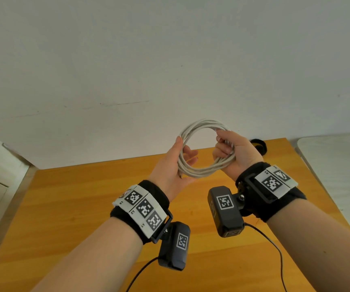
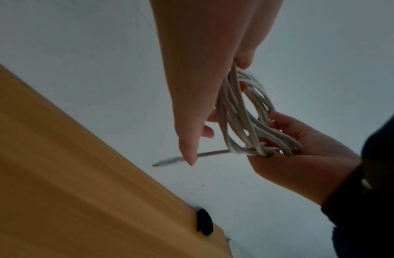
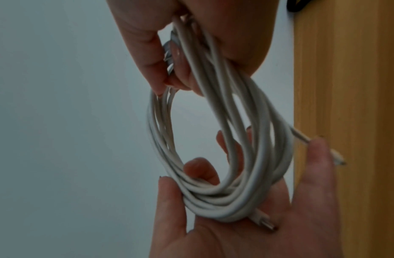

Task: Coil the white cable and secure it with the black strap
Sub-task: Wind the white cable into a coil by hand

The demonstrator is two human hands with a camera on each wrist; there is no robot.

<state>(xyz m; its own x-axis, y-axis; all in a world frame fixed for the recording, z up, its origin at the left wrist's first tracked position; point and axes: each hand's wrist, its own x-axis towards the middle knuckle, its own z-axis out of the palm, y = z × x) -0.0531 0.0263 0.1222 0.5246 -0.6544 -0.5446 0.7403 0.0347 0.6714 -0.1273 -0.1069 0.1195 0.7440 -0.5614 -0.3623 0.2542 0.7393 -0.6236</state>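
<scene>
The white cable (image 1: 197, 174) is wound into a round coil of several loops and held in the air above the table's far edge. My right hand (image 1: 233, 152) grips the coil's right side with its fingers curled round the strands (image 3: 213, 122). My left hand (image 1: 170, 165) supports the left side: the loops (image 2: 242, 122) lie across its palm (image 3: 236, 232), thumb outside the coil, fingers nearly straight. One plug end (image 3: 266, 223) rests on that palm. The black strap (image 1: 258, 145) lies rolled at the table's far right corner, untouched, also visible in the left wrist view (image 2: 203, 222).
The orange wooden table (image 1: 85, 207) runs under both forearms up to a white wall (image 1: 170, 60). A pale surface (image 1: 338, 165) adjoins the table on the right. Thin black leads (image 1: 275, 249) hang from the wrist cameras over the near part of the table.
</scene>
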